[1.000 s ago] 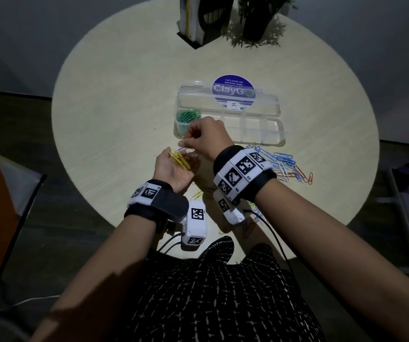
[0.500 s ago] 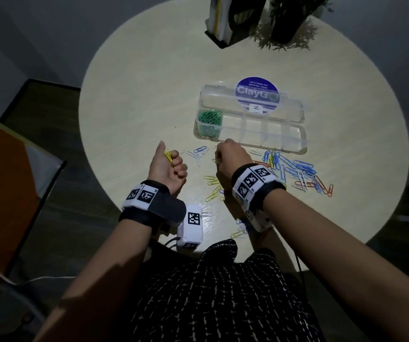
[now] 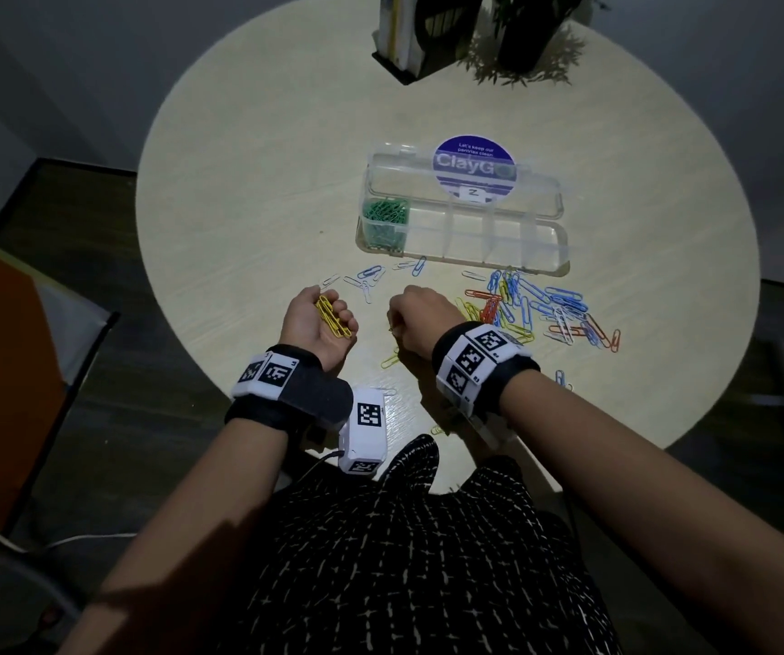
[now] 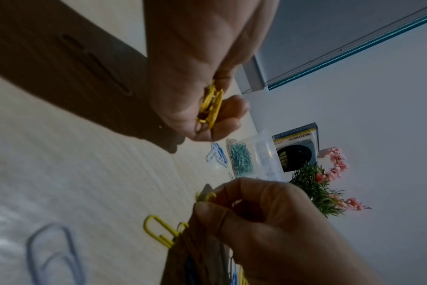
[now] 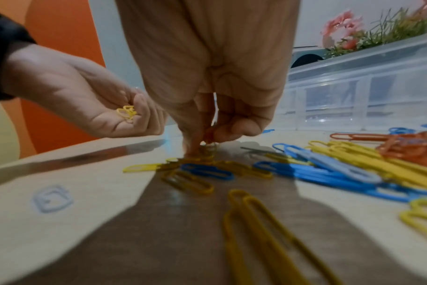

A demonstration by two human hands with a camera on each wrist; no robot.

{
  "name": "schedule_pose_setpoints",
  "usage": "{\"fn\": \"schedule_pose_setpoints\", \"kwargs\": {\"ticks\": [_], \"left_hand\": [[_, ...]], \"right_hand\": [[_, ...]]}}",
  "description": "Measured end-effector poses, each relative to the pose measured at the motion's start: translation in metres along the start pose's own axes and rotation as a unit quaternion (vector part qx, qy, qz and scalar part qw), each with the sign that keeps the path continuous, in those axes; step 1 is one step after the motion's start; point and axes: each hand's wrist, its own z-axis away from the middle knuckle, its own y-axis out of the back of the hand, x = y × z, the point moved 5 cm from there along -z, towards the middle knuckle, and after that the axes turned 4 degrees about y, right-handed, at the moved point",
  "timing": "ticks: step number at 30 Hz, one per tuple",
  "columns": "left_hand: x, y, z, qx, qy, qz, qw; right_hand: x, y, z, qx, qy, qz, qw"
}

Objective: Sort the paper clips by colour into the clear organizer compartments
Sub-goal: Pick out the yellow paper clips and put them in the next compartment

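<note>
1. Head view: the left hand (image 3: 321, 321), beside the organizer a second ago, now lies palm-up nearer the person, fingers curled round a bundle of yellow wire paper clips (image 3: 332, 317).
2. The right hand (image 3: 421, 319) has moved from that palm down to the round pale wooden counter (image 3: 239, 196), pinching a loose yellow clip (image 5: 208, 148): gathering yellows continues.
3. The clear plastic organizer (image 3: 562, 243) holds green paper clips (image 3: 384, 219) in its leftmost compartment; the others look empty.
4. Mixed blue, orange and yellow loose clips (image 3: 536, 304) overlap, hindering single picks.
</note>
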Motion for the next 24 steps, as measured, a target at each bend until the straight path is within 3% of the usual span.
{"fn": "schedule_pose_setpoints", "kwargs": {"ticks": [5, 9, 13, 16, 18, 21, 24], "left_hand": [[-0.008, 0.006, 0.005, 0.016, 0.0, 0.014, 1.0], [-0.015, -0.006, 0.013, 0.005, 0.003, -0.009, 1.0], [-0.033, -0.021, 0.015, -0.042, 0.041, -0.036, 0.998], [-0.04, -0.026, 0.013, -0.049, 0.063, -0.039, 0.996], [-0.04, -0.025, 0.012, -0.04, 0.062, -0.078, 0.994], [-0.036, -0.02, 0.011, -0.04, 0.057, -0.094, 0.993], [-0.033, -0.015, 0.011, -0.039, 0.053, -0.096, 0.993]], "right_hand": [[0.012, 0.006, 0.005, 0.014, -0.009, 0.006, 1.0], [0.023, 0.023, 0.013, 0.108, -0.053, -0.147, 0.982], [-0.002, 0.038, 0.02, 0.134, 0.003, -0.243, 0.961], [0.001, 0.046, 0.018, 0.168, -0.016, -0.29, 0.942], [0.017, 0.043, 0.014, 0.173, -0.065, -0.245, 0.952], [0.037, 0.022, 0.013, 0.109, -0.133, -0.146, 0.974], [0.035, 0.003, 0.015, 0.055, -0.118, -0.102, 0.986]]}}
